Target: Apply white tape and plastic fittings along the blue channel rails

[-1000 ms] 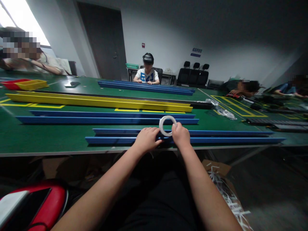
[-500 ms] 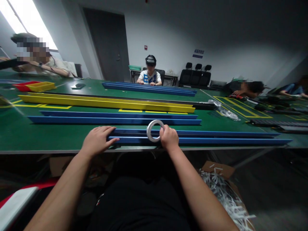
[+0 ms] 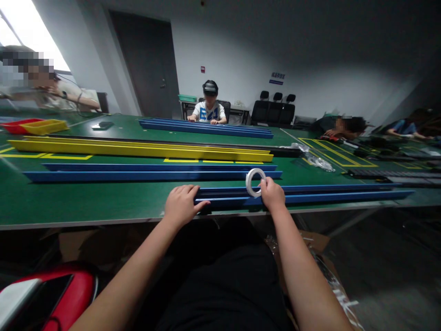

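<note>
A long blue rail [image 3: 327,198] with a channel-like profile lies along the front edge of the green table. My left hand [image 3: 181,204] is at its left end, fingers over the far side and thumb along the near side, gripping it. In my right hand [image 3: 273,194] a roll of pale tape [image 3: 248,184] is pinched by its right side and stands upright over the rail. Behind it lie a second blue rail [image 3: 155,175] and a yellow rail [image 3: 144,149], with a black rail [image 3: 289,152] beyond.
More blue rails [image 3: 206,128] lie farther back, before a seated person [image 3: 209,110]. Red and yellow trays [image 3: 44,126] stand at the left, beside another person. Crumpled clear plastic [image 3: 319,162] lies at the right. A red stool [image 3: 82,280] is below the table.
Both hands have moved right, the right one carrying the tape roll. The near rail's left end also appears farther right. The view has shifted slightly.
</note>
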Demonstrator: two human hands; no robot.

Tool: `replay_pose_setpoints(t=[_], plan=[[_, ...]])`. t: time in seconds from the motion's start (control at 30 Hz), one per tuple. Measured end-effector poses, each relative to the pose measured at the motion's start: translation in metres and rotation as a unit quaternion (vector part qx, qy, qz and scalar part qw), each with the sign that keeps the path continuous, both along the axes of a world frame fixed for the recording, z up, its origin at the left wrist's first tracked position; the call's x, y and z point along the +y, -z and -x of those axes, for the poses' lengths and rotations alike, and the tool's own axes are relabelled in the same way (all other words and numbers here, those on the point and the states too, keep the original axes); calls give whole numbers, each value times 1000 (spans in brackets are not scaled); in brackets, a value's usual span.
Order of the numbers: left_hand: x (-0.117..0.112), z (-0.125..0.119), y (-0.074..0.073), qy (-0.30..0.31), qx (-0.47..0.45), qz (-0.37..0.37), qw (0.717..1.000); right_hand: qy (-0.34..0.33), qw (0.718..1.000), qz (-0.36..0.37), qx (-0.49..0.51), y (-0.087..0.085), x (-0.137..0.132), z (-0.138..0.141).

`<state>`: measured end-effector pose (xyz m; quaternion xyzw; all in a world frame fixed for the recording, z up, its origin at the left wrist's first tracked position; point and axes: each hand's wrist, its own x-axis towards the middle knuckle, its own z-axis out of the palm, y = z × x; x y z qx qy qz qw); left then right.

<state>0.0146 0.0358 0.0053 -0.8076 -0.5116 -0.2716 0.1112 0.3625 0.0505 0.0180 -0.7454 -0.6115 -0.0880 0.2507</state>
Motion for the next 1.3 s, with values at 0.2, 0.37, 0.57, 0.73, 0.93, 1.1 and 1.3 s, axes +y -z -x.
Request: replay_pose_setpoints(t=[0.2, 0.37, 0.57, 0.73, 0.93, 1.1, 1.3], plan=[[-2, -57, 1, 13, -29, -13, 999, 29, 998, 3, 64, -1, 2, -57], [-2, -73, 2, 20, -44, -17, 999, 40, 994, -10, 99, -5, 4, -57], [2, -54, 1, 92, -62, 4, 994, -35, 995, -6, 89, -12, -2, 13], [9, -23, 10, 100, -117, 65, 986, -56, 997, -35, 40, -6, -9, 67], [4, -9, 15, 105, -136, 109, 979, -66, 995, -73, -13, 6, -14, 83], [3, -11, 13, 102, -159, 116, 975, -64, 993, -94, -35, 11, -13, 83], [8, -4, 16, 114, -207, 130, 963, -66, 990, -119, -40, 18, -15, 88]])
